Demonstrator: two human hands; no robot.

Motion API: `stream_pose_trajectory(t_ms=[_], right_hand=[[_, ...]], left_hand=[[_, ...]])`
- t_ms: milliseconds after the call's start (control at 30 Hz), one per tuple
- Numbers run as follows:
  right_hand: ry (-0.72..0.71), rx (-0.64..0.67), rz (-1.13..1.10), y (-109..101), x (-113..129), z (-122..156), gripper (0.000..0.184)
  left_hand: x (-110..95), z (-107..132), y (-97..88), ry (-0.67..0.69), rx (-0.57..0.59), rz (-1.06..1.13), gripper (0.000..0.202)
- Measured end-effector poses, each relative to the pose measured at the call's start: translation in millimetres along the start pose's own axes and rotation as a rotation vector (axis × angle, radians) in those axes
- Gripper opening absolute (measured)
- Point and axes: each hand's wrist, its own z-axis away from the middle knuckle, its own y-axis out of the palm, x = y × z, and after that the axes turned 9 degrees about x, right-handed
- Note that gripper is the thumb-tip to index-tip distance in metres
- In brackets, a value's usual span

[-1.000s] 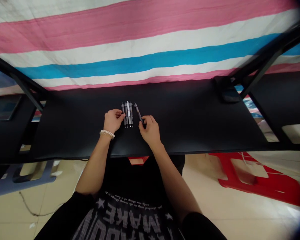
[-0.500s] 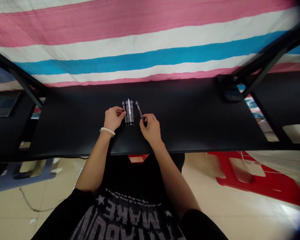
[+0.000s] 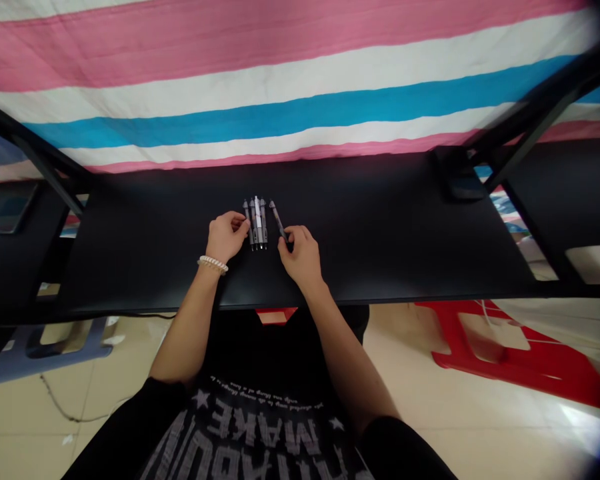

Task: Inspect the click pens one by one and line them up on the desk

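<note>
Three grey and white pens [image 3: 257, 220] lie side by side on the black table [image 3: 380, 227], pointing away from me. My left hand [image 3: 224, 236], with a bead bracelet at the wrist, curls its fingers against the leftmost pen of that row. A fourth dark pen [image 3: 277, 220] lies slightly apart to the right, tilted. My right hand [image 3: 300, 253] pinches the near end of that pen between thumb and fingers.
A pink, white and blue striped cloth [image 3: 300, 87] hangs behind the table. Black frame bars [image 3: 530, 113] slant at both sides. A dark object [image 3: 460, 183] sits at the table's back right. A red plastic stool [image 3: 505, 353] stands on the floor to the right.
Both hands have kept their hold on the pens. The view has shifted slightly, and the tilted pen sits a little closer to the row.
</note>
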Motion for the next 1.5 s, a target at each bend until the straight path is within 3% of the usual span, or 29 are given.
stream_pose_trajectory(t_ms=[333, 500, 633, 767, 833, 933, 1033, 1200, 1267, 1400, 1500], right_hand=[[0.022, 0.009, 0.017, -2.0, 1.0, 0.2, 0.013], [0.020, 0.032, 0.134, 1.0, 3.2, 3.5, 0.022], [0.057, 0.065, 0.188, -1.9, 1.8, 4.6, 0.029], [0.091, -0.005, -0.061, -12.1, 0.2, 0.0, 0.026], [0.102, 0.020, -0.264, -15.2, 2.8, -4.9, 0.025], [0.121, 0.175, -0.581, -14.7, 10.7, -16.3, 0.031], [0.134, 0.270, -0.777, -13.0, 19.3, -32.6, 0.040], [0.140, 0.474, -0.878, -15.5, 27.1, -59.5, 0.044], [0.100, 0.438, -0.822, -14.9, 26.3, -68.0, 0.042], [-0.057, 0.159, -0.621, -9.5, 18.3, -80.3, 0.023], [-0.047, 0.136, -0.687, -5.6, 11.9, -84.0, 0.034]], left_hand=[[8.7, 13.5, -1.4, 0.008, -0.052, 0.052, 0.014], [14.8, 24.2, -1.5, 0.021, -0.110, 0.065, 0.016], [8.3, 25.5, -4.8, 0.030, -0.140, 0.133, 0.016], [-14.8, 13.2, -1.8, 0.013, -0.118, 0.470, 0.019], [-29.3, 2.6, 2.2, -0.017, -0.091, 0.654, 0.026], [-47.5, -13.9, 6.1, -0.007, 0.009, 0.831, 0.032], [-56.1, -26.3, 4.2, 0.040, 0.068, 0.922, 0.023], [-45.8, -36.5, -2.1, 0.062, -0.044, 1.010, 0.016], [-36.7, -38.3, -1.4, 0.027, -0.099, 1.036, 0.018], [-21.0, -40.4, 3.7, -0.009, -0.211, 1.072, 0.026], [-15.2, -41.8, 5.7, 0.026, -0.264, 1.090, 0.029]])
